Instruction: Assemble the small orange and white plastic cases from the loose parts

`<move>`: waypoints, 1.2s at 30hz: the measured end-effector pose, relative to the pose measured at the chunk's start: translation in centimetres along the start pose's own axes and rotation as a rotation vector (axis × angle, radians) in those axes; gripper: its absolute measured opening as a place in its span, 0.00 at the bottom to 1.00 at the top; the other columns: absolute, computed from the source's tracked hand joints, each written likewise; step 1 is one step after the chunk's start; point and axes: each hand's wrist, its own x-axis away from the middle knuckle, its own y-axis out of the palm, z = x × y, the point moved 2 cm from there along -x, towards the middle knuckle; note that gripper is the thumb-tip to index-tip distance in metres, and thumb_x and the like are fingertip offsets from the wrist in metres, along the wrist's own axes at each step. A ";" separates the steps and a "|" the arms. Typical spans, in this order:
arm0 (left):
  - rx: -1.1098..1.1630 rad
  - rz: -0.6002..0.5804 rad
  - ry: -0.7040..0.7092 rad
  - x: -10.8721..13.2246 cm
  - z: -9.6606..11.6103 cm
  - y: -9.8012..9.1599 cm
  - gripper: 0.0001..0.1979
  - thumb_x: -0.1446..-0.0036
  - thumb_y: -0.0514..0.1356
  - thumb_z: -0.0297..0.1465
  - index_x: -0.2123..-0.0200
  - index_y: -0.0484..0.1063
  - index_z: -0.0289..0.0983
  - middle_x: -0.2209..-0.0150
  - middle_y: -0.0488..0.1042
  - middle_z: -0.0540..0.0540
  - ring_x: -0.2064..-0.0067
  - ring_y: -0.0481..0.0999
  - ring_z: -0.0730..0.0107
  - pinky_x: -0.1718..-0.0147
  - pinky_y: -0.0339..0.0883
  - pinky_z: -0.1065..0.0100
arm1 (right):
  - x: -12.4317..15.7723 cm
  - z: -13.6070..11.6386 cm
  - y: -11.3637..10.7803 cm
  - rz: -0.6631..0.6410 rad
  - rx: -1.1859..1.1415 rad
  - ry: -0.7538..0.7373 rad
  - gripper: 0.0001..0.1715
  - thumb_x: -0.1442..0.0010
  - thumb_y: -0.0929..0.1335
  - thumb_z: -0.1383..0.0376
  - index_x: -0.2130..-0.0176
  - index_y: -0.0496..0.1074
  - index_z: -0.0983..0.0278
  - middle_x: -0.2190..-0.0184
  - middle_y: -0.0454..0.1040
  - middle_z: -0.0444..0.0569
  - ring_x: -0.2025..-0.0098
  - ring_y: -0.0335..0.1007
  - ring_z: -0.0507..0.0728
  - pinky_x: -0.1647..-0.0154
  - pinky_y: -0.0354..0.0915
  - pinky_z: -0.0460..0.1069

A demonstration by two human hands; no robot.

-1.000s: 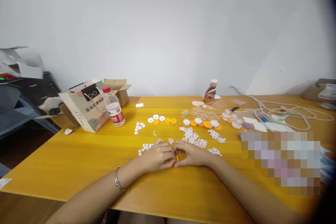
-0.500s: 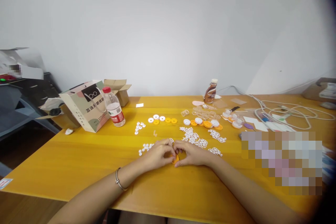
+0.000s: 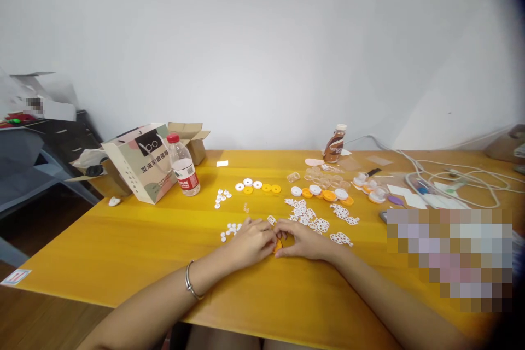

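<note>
Close together at the middle of the table, both my hands curl round a small orange round plastic piece. My left hand is bent over its left side, and the fingers hide much of it. My right hand grips its right edge between thumb and fingers. Just beyond the fingertips lies a white openwork part. Small white knobs lie left of my left hand. A heap of white cut-out plastic parts sits beyond my right hand.
Behind are white and yellow discs, orange and white round caps and clear cylinders. A water bottle and paper bag stand left. A brown drink bottle and white cables are back right.
The view has shifted slightly, so everything appears a little further right. My left fingers have closed in further over the orange piece, covering more of it. My right hand keeps its grip.
</note>
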 end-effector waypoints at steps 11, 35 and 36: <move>0.329 -0.031 -0.099 0.0 -4.4 -4.5 0.09 0.47 0.55 0.34 0.64 0.69 0.36 0.67 0.71 0.48 0.64 0.69 0.72 0.63 0.60 0.72 | -0.8 1.6 1.0 0.201 -0.656 0.316 0.24 0.61 0.73 0.60 0.63 0.66 0.64 0.71 0.69 0.44 0.68 0.66 0.51 0.62 0.63 0.49; 0.253 -0.319 -0.123 0.5 -7.1 -2.9 0.04 0.53 0.59 0.30 0.73 0.70 0.35 0.73 0.72 0.49 0.72 0.69 0.76 0.72 0.59 0.77 | -0.8 2.3 1.2 0.196 -0.669 0.329 0.24 0.62 0.73 0.61 0.63 0.67 0.63 0.70 0.69 0.43 0.67 0.66 0.51 0.59 0.63 0.51; 0.243 -0.319 -0.115 0.5 -7.1 -2.9 0.04 0.52 0.58 0.30 0.73 0.70 0.35 0.73 0.72 0.49 0.72 0.69 0.76 0.73 0.59 0.77 | -0.8 2.4 1.2 0.195 -0.668 0.328 0.25 0.62 0.73 0.61 0.63 0.67 0.63 0.70 0.69 0.43 0.67 0.66 0.51 0.59 0.63 0.51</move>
